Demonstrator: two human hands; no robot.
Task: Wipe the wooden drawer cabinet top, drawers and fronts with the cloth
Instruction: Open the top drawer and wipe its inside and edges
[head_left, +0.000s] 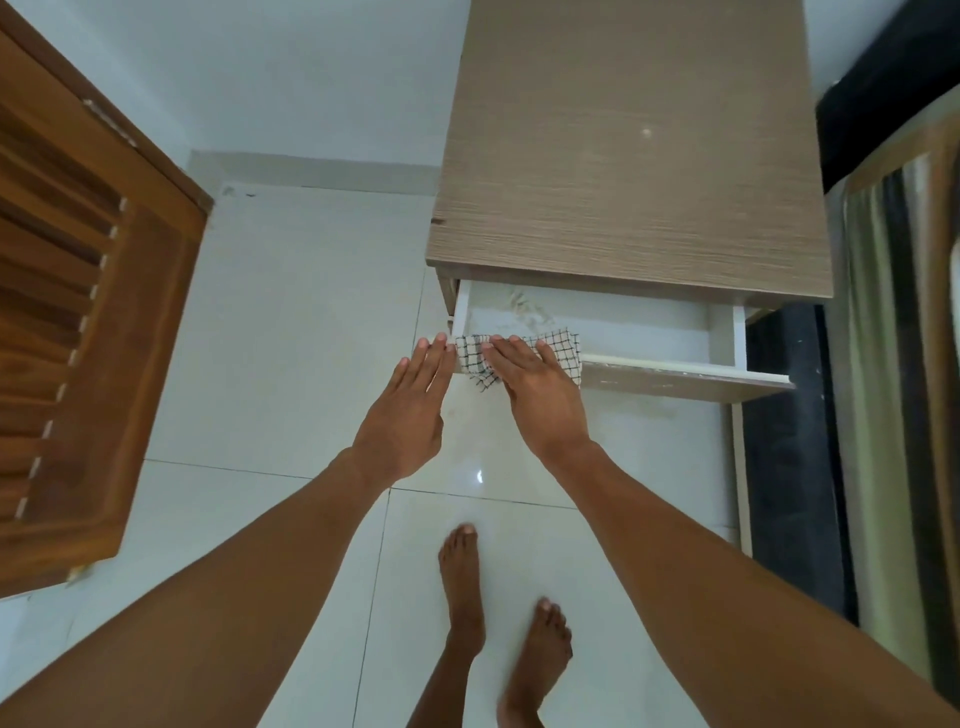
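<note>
Since the right hand (540, 400) lies flat with its fingers spread on the checked cloth (519, 356), pressing rather than clutching it, the right grip is open, palm down on the fabric. The cloth drapes over the left end of the drawer front (675, 376), part hanging toward the floor, part lying inside the open drawer (649, 332). Just left of that grip, the left hand (410, 410) is open and empty, its fingertips at the drawer's corner. To wipe this edge well, I would brace the corner with the left hand and draw the cloth rightward along the dusty rim. Beyond the grip, smudges mark the drawer's white bottom. Farther still is the cabinet top (623, 156).
</note>
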